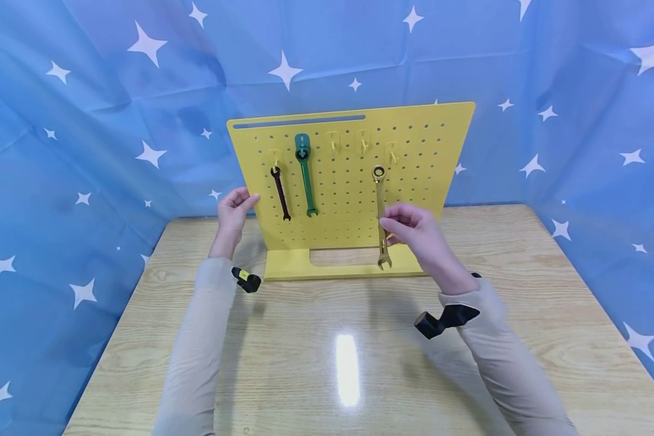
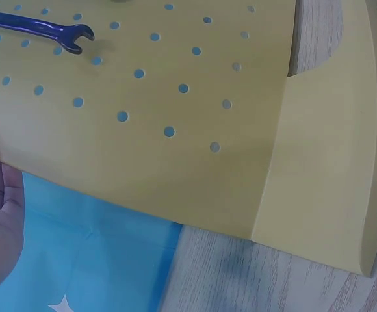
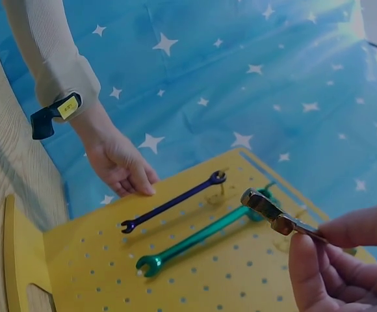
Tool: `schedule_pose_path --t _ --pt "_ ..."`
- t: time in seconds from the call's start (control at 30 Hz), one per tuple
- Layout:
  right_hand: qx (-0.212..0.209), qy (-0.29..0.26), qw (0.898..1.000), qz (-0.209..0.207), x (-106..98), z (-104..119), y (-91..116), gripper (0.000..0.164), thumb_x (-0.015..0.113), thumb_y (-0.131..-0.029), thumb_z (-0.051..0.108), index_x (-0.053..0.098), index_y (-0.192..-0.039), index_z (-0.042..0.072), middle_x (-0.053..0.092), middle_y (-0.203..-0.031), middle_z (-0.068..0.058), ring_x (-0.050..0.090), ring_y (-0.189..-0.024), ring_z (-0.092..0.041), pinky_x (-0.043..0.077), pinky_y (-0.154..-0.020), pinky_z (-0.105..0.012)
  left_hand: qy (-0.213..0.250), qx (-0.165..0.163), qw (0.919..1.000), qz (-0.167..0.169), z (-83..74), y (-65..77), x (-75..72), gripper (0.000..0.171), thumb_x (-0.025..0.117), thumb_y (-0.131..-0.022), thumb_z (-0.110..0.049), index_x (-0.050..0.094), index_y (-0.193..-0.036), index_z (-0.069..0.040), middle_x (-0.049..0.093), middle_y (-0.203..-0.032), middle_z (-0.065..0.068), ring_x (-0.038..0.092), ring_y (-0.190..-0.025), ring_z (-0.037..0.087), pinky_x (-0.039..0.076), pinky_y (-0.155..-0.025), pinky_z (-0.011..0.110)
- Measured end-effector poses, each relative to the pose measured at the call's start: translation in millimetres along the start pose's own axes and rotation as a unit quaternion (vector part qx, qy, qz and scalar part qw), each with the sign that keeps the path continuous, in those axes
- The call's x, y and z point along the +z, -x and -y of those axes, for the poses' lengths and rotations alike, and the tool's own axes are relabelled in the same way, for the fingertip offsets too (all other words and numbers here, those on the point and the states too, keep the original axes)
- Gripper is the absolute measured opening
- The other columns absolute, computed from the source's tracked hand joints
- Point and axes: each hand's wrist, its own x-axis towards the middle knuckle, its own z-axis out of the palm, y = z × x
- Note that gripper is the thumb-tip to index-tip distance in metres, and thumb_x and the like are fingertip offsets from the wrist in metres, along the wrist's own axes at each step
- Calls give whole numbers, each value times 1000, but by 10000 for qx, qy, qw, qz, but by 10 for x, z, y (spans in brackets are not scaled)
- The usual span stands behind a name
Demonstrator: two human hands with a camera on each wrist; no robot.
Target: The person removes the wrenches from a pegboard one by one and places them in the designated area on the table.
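Observation:
A gold combination wrench (image 1: 380, 209) is pinched between the thumb and fingers of my right hand (image 1: 414, 233), ring end up, in front of the yellow pegboard (image 1: 354, 212). My left hand (image 1: 233, 213) grips the board's left edge, thumb on the front face; in the left wrist view only part of this hand (image 2: 0, 214) shows. On the board hang a dark purple wrench (image 1: 281, 194) at the left and a green wrench (image 1: 307, 181) beside it. The right wrist view shows the gold wrench (image 3: 273, 214) close up, nearer the camera than the green wrench (image 3: 201, 237).
Bare yellow hooks (image 1: 333, 144) line the upper board, with another hook (image 1: 392, 154) further right. The board's base (image 1: 289, 265) stands on a wooden table (image 1: 305, 339). Behind hangs a blue curtain (image 1: 332, 54) with white stars.

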Motion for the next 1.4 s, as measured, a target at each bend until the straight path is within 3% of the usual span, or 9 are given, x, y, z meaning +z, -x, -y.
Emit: schedule_pose_path --t 0.5,1.4 --pt "172 -17 9996 -218 -242 -63 257 13 58 -91 2 62 -89 14 61 -81 5 57 -73 -6 55 -62 -22 39 7 10000 8 -12 0 16 23 69 -82 3 65 -76 -19 60 -72 -5 54 -70 8 51 -68 14" --pt "344 -126 9978 -546 -680 -263 678 16 58 -91 0 65 -90 14 62 -81 6 59 -72 -5 53 -59 -20 -3 72 10000 -31 5 11 3 25 69 -82 3 65 -77 -21 59 -74 -6 54 -71 7 51 -69 14"
